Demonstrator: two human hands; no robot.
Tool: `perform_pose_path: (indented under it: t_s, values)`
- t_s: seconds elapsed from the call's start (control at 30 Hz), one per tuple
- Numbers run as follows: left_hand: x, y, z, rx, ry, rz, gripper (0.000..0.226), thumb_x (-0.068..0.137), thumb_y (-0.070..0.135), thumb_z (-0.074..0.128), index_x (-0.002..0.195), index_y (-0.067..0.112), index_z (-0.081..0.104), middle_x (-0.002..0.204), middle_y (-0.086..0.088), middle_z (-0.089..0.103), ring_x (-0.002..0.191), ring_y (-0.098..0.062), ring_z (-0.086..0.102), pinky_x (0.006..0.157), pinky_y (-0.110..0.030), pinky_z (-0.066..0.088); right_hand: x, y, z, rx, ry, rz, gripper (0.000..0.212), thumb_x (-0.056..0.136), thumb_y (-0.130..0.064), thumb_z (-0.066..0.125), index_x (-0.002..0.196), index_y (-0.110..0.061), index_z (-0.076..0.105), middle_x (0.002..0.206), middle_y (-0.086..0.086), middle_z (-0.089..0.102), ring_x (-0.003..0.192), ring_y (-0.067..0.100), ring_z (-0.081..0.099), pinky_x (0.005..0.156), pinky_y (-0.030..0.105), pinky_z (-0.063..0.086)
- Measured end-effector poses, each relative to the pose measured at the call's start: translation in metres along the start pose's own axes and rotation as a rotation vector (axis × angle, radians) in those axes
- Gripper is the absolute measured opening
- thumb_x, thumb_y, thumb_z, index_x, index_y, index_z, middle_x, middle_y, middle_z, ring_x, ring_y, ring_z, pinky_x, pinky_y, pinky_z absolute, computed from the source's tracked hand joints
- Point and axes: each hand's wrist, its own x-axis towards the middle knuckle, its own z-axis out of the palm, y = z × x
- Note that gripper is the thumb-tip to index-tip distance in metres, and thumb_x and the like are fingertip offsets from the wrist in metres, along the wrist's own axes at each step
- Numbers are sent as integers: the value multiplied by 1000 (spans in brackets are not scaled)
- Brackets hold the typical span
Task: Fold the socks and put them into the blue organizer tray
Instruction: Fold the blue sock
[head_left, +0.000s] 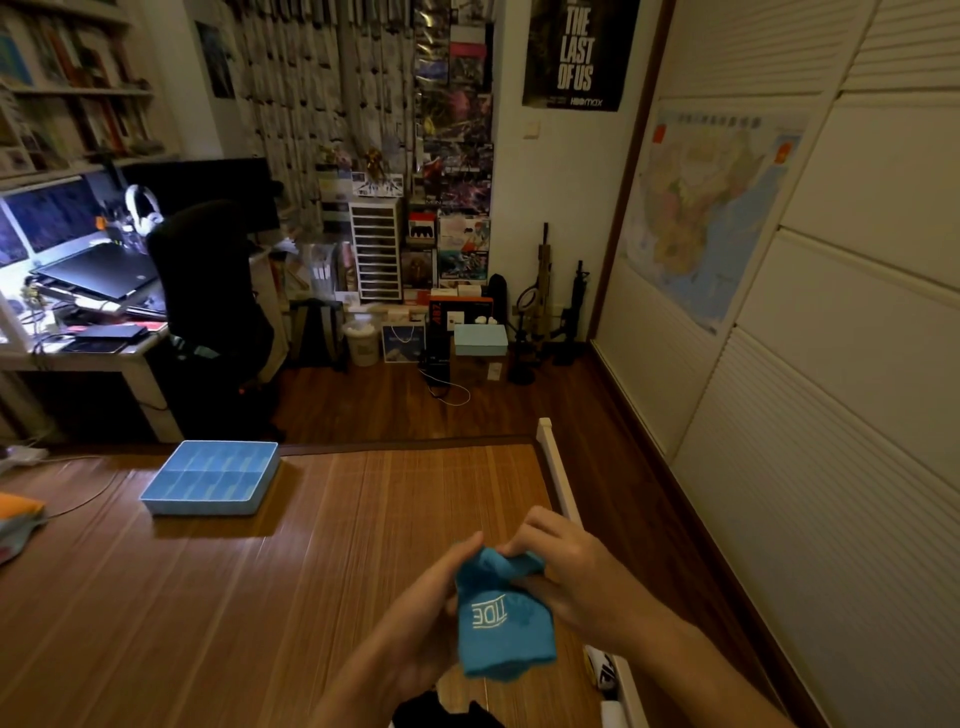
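A blue sock with pale lettering hangs above the bamboo mat, held between both hands. My left hand grips its left side, with the fingertips at the sock's bunched top. My right hand pinches the top right of the sock. The blue organizer tray lies on the mat at the far left, well away from the hands, and its divided compartments look empty. A dark sock lies at the bottom edge below the hands.
A pile of coloured cloth lies at the mat's left edge. A white bed rail borders the mat on the right, with wooden floor beyond. A desk and black chair stand at the back left.
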Motion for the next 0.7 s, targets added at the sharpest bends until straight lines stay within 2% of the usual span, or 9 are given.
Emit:
perform_pose_path:
  t_s: [0.1, 0.23, 0.43, 0.57, 0.7]
  values:
    - [-4, 5, -3, 90, -5, 13, 57, 91, 47, 70, 132, 9, 63, 120, -23, 71, 100, -35, 75, 81, -41, 61, -1, 0, -1, 68, -4, 16, 22, 94, -22, 66, 112, -30, 57, 112, -23, 48, 104, 4, 56, 88, 28, 55]
    - [-9, 14, -9, 257, -81, 92, 47, 83, 42, 84, 124, 22, 71, 125, -13, 72, 116, -34, 70, 90, -40, 58, -3, -2, -6, 202, -14, 105, 19, 92, -27, 65, 107, -35, 58, 106, -20, 56, 99, 8, 60, 84, 33, 56]
    - [-12, 27, -16, 477, -141, 134, 27, 94, 34, 74, 117, 23, 68, 121, -8, 71, 116, -32, 69, 87, -41, 60, -4, -5, -16, 265, -118, 160, 18, 93, -28, 67, 108, -35, 61, 107, -21, 59, 99, 6, 61, 85, 33, 57]
    - [-13, 36, -16, 526, -201, 111, 23, 90, 29, 77, 111, 24, 69, 119, -8, 72, 111, -32, 71, 84, -35, 59, -4, -9, -18, 248, -156, 145, 19, 94, -29, 65, 108, -41, 59, 110, -21, 59, 104, 3, 60, 90, 32, 56]
    - [-12, 39, -20, 471, -252, 78, 23, 94, 16, 73, 116, 18, 65, 121, -12, 68, 111, -33, 68, 85, -36, 59, -2, -12, -21, 227, -154, 119, 23, 95, -25, 65, 111, -40, 61, 113, -20, 59, 108, 3, 59, 92, 32, 56]
